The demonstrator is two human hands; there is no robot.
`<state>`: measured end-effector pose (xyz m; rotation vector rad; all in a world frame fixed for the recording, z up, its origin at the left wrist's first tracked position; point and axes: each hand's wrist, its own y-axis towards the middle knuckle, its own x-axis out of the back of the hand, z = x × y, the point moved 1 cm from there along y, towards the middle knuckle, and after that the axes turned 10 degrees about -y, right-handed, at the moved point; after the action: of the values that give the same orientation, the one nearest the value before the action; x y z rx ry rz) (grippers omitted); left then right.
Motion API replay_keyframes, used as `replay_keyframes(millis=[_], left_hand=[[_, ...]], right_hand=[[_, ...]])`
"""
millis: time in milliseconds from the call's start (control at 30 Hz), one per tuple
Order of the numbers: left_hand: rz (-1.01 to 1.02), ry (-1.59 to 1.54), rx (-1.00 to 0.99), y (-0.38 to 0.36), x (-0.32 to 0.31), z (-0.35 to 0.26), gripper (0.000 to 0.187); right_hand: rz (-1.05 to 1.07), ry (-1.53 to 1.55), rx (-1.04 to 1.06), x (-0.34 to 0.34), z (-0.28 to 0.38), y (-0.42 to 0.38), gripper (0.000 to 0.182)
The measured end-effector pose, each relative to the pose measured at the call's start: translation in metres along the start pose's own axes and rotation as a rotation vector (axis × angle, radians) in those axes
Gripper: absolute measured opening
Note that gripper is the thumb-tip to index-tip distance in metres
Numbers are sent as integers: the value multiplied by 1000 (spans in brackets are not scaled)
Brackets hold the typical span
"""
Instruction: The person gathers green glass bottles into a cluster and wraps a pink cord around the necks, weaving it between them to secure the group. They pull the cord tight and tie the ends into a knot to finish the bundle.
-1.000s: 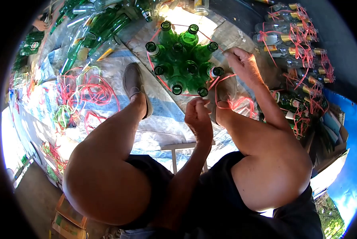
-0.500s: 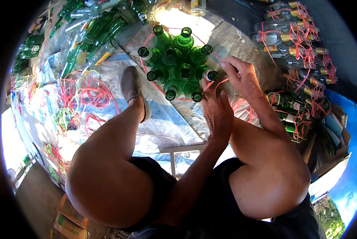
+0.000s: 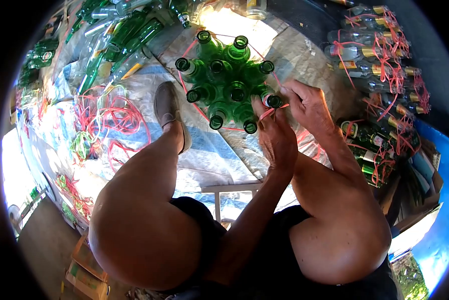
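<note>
Several green glass bottles (image 3: 219, 95) stand upright in a tight cluster on the sheet, their open mouths facing up. A pink plastic string (image 3: 199, 112) runs loosely around the group. At the cluster's lower right, my left hand (image 3: 277, 142) has its fingers curled against the nearest bottle (image 3: 272, 100), with string crossing the fingers. My right hand (image 3: 308, 106) is just beside it, thumb and forefinger pinched on the string. Part of the left fingers is hidden behind that bottle.
Loose green and clear bottles (image 3: 119, 45) lie at upper left. Tangled pink string (image 3: 112, 122) lies left of my shoe (image 3: 167, 105). Bundles of tied bottles (image 3: 372, 65) are stacked at right, near a blue panel (image 3: 442, 165). A metal frame (image 3: 229, 188) is between my legs.
The view has shifted slightly. My right hand has turned a little, its fingers closer to the edge bottle. Both hands stay at the same bottle with the string.
</note>
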<state>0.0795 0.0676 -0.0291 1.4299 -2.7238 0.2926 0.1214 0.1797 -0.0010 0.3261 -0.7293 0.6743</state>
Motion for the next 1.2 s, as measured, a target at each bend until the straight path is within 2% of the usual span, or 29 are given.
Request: replay_keyframes(millis=[333, 433, 533, 767, 933, 1000, 1200], left_hand=[[-60, -13, -129, 10, -7, 14, 42], [-66, -26, -159, 9, -7, 20, 42], [-69, -9, -198, 11, -6, 22, 43], [-58, -6, -231, 11, -3, 23, 44], [-54, 11, -263, 11, -1, 23, 47], [-52, 28, -285, 11, 0, 25, 48], [-9, -28, -195, 10, 3, 21, 37]], right_hand=[[106, -119, 35, 7, 5, -5, 23], [25, -106, 117, 1, 5, -8, 26], [37, -118, 104, -1, 3, -12, 24], [63, -186, 121, 0, 5, -16, 8], [99, -229, 162, 0, 9, -19, 13], [109, -261, 167, 2, 13, -20, 10], [143, -457, 296, 6, 18, -23, 9]])
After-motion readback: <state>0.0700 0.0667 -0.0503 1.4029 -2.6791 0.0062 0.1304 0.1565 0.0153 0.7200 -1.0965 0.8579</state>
